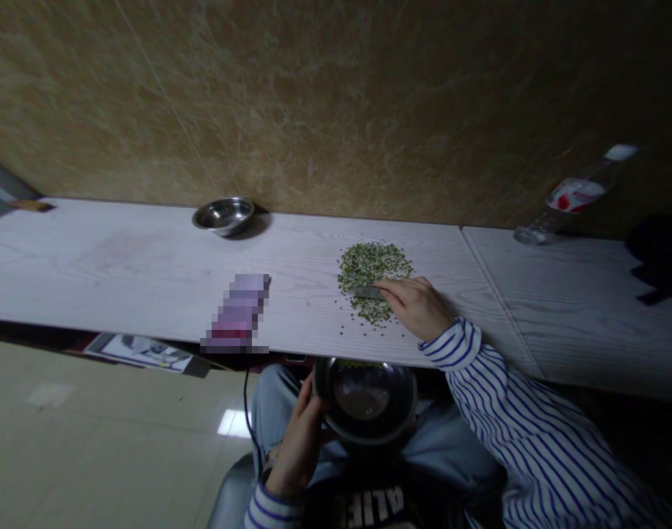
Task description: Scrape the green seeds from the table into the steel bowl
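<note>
Small green beans [373,266], which look like mung beans, lie spread in a loose patch on the pale wooden table [302,294]. Over the near part of this patch, my right hand [418,303] pinches a flat, grey, blade-like strip [364,292] that reaches left among the beans; its exact kind is unclear. Below the table's front edge, my left hand [305,430] grips the left rim of a large steel bowl [363,437] above my lap. Some green beans show inside along the bowl's far side, partly cut off by the table edge.
A small steel bowl [224,217] stands near the wall at the left. Left of the beans lies a pixelated purple object [239,308]. A clear plastic bottle [575,195] stands at the back right, near a dark object [660,257]. A cable [246,404] hangs below the table.
</note>
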Motion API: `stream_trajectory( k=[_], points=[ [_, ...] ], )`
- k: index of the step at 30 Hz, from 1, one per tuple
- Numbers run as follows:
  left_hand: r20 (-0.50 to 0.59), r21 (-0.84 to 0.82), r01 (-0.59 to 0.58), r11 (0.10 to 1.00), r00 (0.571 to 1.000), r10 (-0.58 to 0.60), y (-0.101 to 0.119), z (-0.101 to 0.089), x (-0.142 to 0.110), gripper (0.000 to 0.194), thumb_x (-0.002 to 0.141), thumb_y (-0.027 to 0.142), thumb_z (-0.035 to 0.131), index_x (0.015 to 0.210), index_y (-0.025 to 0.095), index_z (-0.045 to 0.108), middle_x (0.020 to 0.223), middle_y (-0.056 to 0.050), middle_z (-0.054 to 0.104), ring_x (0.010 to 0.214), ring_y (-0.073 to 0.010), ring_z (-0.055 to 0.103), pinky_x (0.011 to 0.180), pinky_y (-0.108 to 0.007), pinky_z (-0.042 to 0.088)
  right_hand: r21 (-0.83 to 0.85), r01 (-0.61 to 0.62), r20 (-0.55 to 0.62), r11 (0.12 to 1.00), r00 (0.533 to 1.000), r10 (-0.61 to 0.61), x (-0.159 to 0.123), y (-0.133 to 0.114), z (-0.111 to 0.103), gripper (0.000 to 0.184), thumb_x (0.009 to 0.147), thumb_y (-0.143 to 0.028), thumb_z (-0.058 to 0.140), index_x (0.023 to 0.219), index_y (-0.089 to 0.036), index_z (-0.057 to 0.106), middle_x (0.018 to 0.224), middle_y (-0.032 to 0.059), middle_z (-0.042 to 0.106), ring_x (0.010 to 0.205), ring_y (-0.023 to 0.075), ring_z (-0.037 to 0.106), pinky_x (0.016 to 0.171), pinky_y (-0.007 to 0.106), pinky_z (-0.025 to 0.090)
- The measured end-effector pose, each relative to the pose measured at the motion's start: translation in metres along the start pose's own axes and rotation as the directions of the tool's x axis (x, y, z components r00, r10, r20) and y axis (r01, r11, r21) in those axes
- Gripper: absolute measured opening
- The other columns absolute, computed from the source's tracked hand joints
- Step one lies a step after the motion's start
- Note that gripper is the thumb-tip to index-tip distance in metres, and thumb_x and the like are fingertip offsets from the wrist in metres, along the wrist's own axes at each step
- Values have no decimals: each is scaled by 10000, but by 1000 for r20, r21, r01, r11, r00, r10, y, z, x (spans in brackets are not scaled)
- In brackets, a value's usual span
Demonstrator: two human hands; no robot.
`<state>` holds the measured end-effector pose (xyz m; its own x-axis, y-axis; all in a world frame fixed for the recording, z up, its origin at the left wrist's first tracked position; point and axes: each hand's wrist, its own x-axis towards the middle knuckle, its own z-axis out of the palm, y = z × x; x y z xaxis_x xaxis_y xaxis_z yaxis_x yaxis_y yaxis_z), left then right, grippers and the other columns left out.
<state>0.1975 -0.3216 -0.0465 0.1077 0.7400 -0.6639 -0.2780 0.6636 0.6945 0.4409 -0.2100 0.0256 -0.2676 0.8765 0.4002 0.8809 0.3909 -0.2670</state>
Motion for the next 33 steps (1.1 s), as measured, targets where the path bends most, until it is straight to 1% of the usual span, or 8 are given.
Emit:
stream_trajectory(
  k=[3, 8, 11, 16, 22, 25, 30, 33],
  points=[
    [5, -8, -6, 1000, 1000, 6, 0, -3, 0, 759, 763, 348, 614, 1497, 343, 417, 1330, -56, 634, 1064, -269, 611, 627, -262, 471, -9, 63, 59, 998, 996, -62, 20, -8, 2, 230, 959, -185, 504, 1099, -214, 683, 995, 58, 779, 883, 204, 708, 844, 346, 438],
    [33, -76, -16, 997, 999, 19, -1, -11, -3, 794, 768, 323, 630, 1522, 316, 384, 1373, -85, 606, 1108, -282, 608, 657, -272, 499, -44, 169, 252, 985, 956, -152, 63, -31, 14, 228, 949, -142, 505, 1092, -190, 676, 979, 62, 775, 896, 205, 701, 889, 355, 415],
    [21, -82, -26, 996, 999, 28, 0, -14, -6, 791, 761, 340, 644, 1513, 313, 403, 1367, -89, 610, 1067, -280, 624, 617, -264, 488, -74, 186, 278, 980, 947, -159, 83, -37, 20, 253, 959, -135, 484, 1111, -184, 681, 985, 81, 772, 909, 211, 698, 892, 363, 419],
    [-17, -75, -46, 996, 999, 45, 1, -16, -6, 771, 778, 332, 626, 1514, 299, 400, 1337, -92, 624, 938, -228, 635, 540, -229, 433, -141, 208, 311, 968, 937, -156, 104, -35, 27, 264, 972, -153, 479, 1151, -195, 669, 980, 76, 773, 908, 198, 701, 903, 358, 424],
    [13, -92, -41, 995, 999, 42, 4, -18, -8, 743, 804, 342, 610, 1516, 313, 398, 1349, -91, 613, 1027, -258, 620, 610, -256, 476, -152, 245, 391, 958, 905, -169, 104, -36, 29, 250, 987, -191, 486, 1141, -199, 682, 943, 67, 780, 873, 193, 710, 913, 355, 431],
    [41, -87, -41, 995, 998, 45, 6, -17, -9, 745, 803, 336, 611, 1516, 309, 397, 1336, -98, 622, 996, -254, 629, 600, -257, 474, -136, 247, 404, 959, 898, -174, 99, -36, 29, 253, 981, -176, 491, 1145, -194, 683, 970, 69, 779, 893, 192, 711, 904, 344, 438],
    [59, -103, -32, 994, 998, 38, 6, -17, -8, 732, 803, 319, 605, 1505, 314, 398, 1316, -82, 628, 984, -235, 632, 623, -254, 485, -86, 250, 393, 964, 898, -198, 88, -34, 29, 247, 973, -173, 501, 1136, -194, 685, 1033, 73, 776, 943, 202, 710, 906, 339, 441],
    [60, -108, -29, 994, 998, 35, 2, -17, -6, 724, 793, 337, 619, 1489, 312, 423, 1263, -70, 654, 972, -245, 638, 616, -259, 488, -49, 259, 375, 965, 900, -223, 81, -34, 26, 231, 965, -179, 516, 1116, -204, 690, 1011, 67, 779, 915, 204, 714, 889, 343, 449]
  ],
)
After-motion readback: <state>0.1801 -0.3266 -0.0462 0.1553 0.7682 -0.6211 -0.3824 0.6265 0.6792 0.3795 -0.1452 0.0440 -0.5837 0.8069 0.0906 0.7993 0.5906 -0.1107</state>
